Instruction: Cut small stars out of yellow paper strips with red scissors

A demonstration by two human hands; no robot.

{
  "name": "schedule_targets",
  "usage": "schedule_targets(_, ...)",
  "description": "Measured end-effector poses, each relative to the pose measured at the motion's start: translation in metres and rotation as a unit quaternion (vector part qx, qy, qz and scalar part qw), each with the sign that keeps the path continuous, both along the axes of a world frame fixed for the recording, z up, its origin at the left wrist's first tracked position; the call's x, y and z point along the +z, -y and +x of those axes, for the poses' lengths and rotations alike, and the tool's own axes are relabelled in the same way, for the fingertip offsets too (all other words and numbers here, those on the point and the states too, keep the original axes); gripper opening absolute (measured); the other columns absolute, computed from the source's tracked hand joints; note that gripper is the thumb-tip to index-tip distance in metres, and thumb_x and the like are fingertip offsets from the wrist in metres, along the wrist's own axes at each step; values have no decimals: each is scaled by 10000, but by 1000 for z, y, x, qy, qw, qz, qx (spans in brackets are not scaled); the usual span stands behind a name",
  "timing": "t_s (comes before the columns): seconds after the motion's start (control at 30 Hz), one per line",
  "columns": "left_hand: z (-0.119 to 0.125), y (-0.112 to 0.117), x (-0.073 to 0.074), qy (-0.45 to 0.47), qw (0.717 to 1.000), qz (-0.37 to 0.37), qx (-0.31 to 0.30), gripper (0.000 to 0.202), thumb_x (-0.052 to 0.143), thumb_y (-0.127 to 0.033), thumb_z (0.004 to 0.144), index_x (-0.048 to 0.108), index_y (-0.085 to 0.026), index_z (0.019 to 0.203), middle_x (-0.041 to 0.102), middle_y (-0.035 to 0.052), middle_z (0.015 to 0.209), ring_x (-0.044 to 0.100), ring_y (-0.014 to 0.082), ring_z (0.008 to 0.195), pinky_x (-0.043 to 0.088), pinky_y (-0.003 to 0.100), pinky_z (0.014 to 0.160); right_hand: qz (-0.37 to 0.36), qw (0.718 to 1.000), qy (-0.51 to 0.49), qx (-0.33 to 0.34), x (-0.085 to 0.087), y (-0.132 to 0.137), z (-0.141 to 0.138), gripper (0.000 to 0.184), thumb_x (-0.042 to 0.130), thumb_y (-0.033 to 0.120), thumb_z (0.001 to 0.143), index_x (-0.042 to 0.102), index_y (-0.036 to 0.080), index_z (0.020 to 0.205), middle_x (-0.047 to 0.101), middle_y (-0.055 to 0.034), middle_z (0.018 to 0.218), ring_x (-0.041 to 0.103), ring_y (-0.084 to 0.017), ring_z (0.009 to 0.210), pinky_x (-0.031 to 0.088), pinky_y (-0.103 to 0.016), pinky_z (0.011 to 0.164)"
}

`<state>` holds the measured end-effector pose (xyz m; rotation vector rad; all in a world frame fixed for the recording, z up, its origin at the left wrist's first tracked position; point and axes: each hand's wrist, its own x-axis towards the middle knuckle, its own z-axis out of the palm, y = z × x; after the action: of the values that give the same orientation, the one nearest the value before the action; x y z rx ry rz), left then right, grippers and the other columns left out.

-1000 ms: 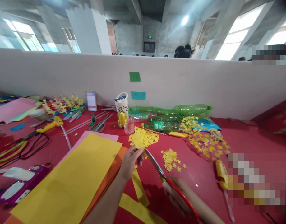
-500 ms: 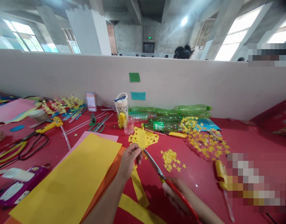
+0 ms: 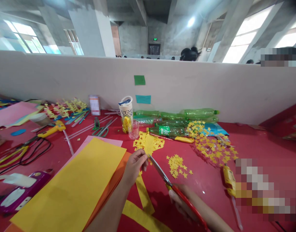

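Observation:
My left hand (image 3: 137, 162) pinches a small piece of yellow paper between thumb and fingers; most of the piece is hidden by the fingertips. In my right hand (image 3: 180, 199) is a pair of red-handled scissors (image 3: 160, 169), its blades almost together and their tips right at my left fingertips. Two yellow paper strips (image 3: 144, 195) lie below my left hand. Just beyond the hands sits yellow paper (image 3: 150, 140) covered with cut scraps. Small yellow stars (image 3: 176, 165) are heaped to the right of the blades.
Yellow sheets (image 3: 73, 183) lie over orange and pink ones at left. Green plastic bottles (image 3: 172, 130) and a cup (image 3: 125, 111) stand toward the white partition (image 3: 186, 83). More stars (image 3: 213, 141) spread at right, near a yellow glue gun (image 3: 228, 180). Green-handled scissors (image 3: 101, 130) lie behind.

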<state>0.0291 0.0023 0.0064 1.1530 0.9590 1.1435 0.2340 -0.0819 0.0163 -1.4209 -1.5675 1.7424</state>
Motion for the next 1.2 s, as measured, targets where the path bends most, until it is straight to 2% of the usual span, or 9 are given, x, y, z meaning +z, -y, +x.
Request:
schedule_targets(0.17, -2, -1, -1, -5, 1000, -4, -5, 205, 532, -274, 827, 469, -176, 658, 525, -50, 532, 461, 65, 425, 367, 178, 429, 41, 998, 38, 9, -2, -1, 2, 528, 403, 702, 813, 394, 193, 674, 288, 78, 562, 243, -61, 476, 209, -195, 423)
schedule_targets(0.33, -4, -1, 0, -10, 1000, -8, -10, 204, 541, -270, 819, 466, -177, 653, 521, -53, 509, 452, 65, 418, 361, 174, 422, 48, 998, 38, 14, 1, -2, 4, 454, 437, 598, 864, 385, 195, 663, 288, 72, 567, 243, -67, 487, 199, -201, 428)
schedule_targets(0.5, -6, -3, 0, -10, 1000, -8, -15, 200, 553, -274, 805, 477, -177, 648, 517, -55, 492, 437, 65, 405, 357, 174, 413, 39, 999, 29, 10, 3, -2, 3, 417, 512, 541, 852, 391, 195, 654, 293, 80, 547, 243, -60, 464, 197, -195, 417)
schedule_targets(0.67, -8, -5, -3, -17, 1000, -12, -12, 186, 558, -268, 793, 489, -177, 646, 514, -58, 483, 427, 62, 382, 342, 172, 396, 14, 1000, 20, 5, 1, -2, 3, 444, 502, 594, 833, 390, 199, 662, 294, 91, 506, 240, -52, 419, 177, -191, 384)
schedule_targets(1.03, -8, -4, -1, 3, 1000, -15, -11, 199, 570, -262, 788, 486, -176, 630, 516, -55, 474, 429, 65, 387, 337, 174, 395, 26, 1000, 10, 12, 1, -4, 3, 503, 459, 672, 811, 380, 196, 667, 283, 96, 513, 254, -50, 444, 194, -184, 409)
schedule_targets(1.2, -5, -2, -5, 25, 1000, -5, 2, 167, 598, -254, 766, 539, -159, 642, 547, -41, 495, 457, 67, 398, 357, 182, 411, 26, 999, 9, 26, -5, -4, 2, 506, 441, 690, 808, 373, 204, 683, 310, 103, 465, 262, -49, 417, 193, -188, 402)
